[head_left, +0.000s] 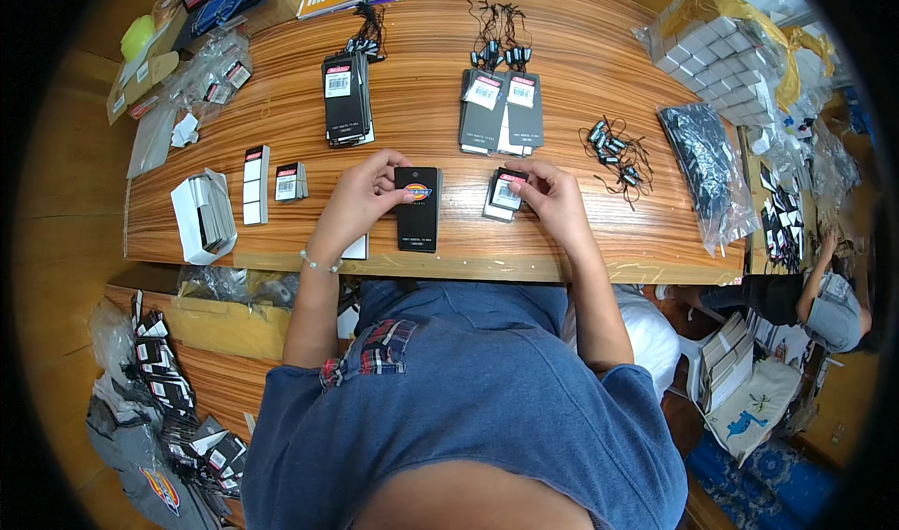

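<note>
My left hand [361, 198] rests on the wooden table [581, 71] with its fingertips on the upper left corner of a black hang tag [417, 212] that lies flat in front of me. My right hand [552, 198] pinches the right edge of a small stack of tags with white labels [504, 196], just to the right of the black tag. Both hands are near the table's front edge.
Stacks of strung dark tags [345, 99] [503, 110] lie farther back. Loose black string fasteners [616, 151] and a clear bag of them [710, 169] sit to the right. Small label stacks [255, 184] [290, 182] and a white packet [201, 216] lie left. Another person [824, 296] sits at the far right.
</note>
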Available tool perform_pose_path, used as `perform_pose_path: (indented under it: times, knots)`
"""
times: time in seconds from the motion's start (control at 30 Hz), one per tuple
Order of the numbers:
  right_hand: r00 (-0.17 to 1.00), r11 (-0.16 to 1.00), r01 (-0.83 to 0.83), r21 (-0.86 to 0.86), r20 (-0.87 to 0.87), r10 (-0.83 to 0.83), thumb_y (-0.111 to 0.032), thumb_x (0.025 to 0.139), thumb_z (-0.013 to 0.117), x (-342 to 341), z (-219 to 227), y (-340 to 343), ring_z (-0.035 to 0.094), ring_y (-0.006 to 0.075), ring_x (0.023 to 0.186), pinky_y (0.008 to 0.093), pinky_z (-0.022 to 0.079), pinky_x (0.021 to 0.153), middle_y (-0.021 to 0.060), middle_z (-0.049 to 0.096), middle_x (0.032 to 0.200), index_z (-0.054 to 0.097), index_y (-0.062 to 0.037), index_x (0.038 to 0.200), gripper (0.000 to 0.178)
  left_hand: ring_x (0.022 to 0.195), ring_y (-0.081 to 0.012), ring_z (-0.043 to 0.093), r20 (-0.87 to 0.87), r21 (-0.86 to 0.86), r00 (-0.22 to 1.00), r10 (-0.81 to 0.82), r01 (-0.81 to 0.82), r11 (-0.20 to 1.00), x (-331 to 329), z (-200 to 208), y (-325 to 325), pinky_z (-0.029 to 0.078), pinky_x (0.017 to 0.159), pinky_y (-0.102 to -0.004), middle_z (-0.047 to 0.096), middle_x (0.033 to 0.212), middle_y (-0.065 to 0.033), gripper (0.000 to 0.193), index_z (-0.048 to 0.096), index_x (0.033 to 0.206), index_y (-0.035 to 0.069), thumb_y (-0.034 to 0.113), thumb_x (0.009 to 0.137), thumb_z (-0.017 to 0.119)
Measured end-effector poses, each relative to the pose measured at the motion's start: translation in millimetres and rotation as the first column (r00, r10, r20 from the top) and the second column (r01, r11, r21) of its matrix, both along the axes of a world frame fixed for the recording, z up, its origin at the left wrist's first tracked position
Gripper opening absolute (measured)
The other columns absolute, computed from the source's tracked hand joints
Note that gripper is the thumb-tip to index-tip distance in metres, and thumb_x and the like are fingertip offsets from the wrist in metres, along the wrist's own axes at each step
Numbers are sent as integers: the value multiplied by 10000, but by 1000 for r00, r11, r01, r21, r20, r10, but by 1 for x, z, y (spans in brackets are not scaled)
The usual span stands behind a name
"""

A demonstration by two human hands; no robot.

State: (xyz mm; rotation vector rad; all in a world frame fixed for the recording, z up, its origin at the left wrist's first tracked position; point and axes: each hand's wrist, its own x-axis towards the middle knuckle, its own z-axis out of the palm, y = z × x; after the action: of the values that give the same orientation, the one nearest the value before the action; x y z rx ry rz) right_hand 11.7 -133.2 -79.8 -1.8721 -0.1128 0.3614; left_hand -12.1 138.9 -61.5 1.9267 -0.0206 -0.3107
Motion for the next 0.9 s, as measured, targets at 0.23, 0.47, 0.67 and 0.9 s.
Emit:
perform_pose_path:
  times: [0.23,0.47,0.67,0.9]
  knots:
    - [964,984,-13,177,265,-35,-32,714,714,-33,28,39,416,37,590,185,354,530,-42,483,674,568,-48,1044,361,795,-81,602,-17,-390,998,62,-64,918,-14,16,-40,475,695,-177,633,874,-65,367,542,1129,-17,-48,774,631]
    - [866,924,356,141,321,-383,-91,834,591,-19,28,-23,503,92,636,247,416,571,24,559,727,572,-16,1011,193,840,-94,602,62,-403,994,92,-60,913,-12,12,-70,490,750,-199,634,925,-84,347,554,1117,-24,-41,780,633]
    - [765,727,551,-411,596,-243,-63,737,643,12,-13,-137,541,281,778,354,431,713,118,596,807,645,-28,823,93,849,-96,599,39,-452,996,84,-57,890,-8,4,-71,494,751,-203,633,938,-89,344,554,1120,-17,-41,785,628]
    - [754,813,553,-185,526,-393,-62,725,678,14,-10,-147,509,161,695,272,416,650,48,570,779,623,-16,816,116,847,-94,597,28,-439,999,29,-14,898,-8,12,-82,479,755,-198,629,913,-66,344,544,1116,-16,-52,783,621]
